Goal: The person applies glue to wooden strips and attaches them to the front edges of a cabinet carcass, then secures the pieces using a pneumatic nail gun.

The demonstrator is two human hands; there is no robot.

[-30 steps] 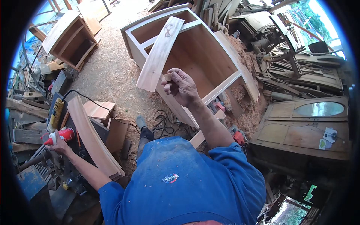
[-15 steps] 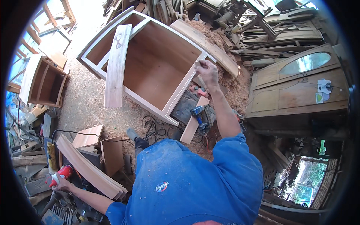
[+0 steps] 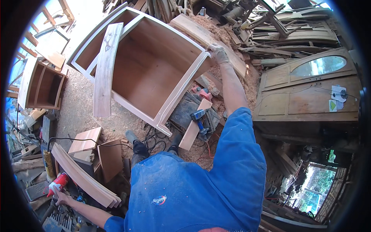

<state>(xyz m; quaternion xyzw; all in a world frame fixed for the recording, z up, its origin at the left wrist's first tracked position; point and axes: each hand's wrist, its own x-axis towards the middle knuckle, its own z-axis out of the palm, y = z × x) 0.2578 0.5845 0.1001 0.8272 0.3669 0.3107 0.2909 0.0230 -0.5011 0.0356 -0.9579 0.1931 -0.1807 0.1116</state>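
My right hand [image 3: 219,53] is closed around the far right corner of an open wooden cabinet carcass [image 3: 159,113]. A thin white line runs along the carcass's right-hand rail, and the outer side below that rail shows. Across the carcass's left part lies a loose, pale curved board [image 3: 104,71]. At the lower left, my left hand [image 3: 61,198] grips a red and white squeeze bottle [image 3: 61,180] with a red nozzle. Some of its fingers are hidden behind the bottle.
Beside the carcass, a blue and black power tool [image 3: 199,120] lies on a board near a red tool [image 3: 202,92]. Curved boards [image 3: 83,176] are stacked at left, near a smaller cabinet [image 3: 44,83]. A panelled door piece [image 3: 305,89] stands right; cords [image 3: 154,143] lie by my feet.
My right hand has moved from the right rail to the far corner. The carcass has shifted left and toward me, exposing its right side. The bottle has moved slightly down and left.
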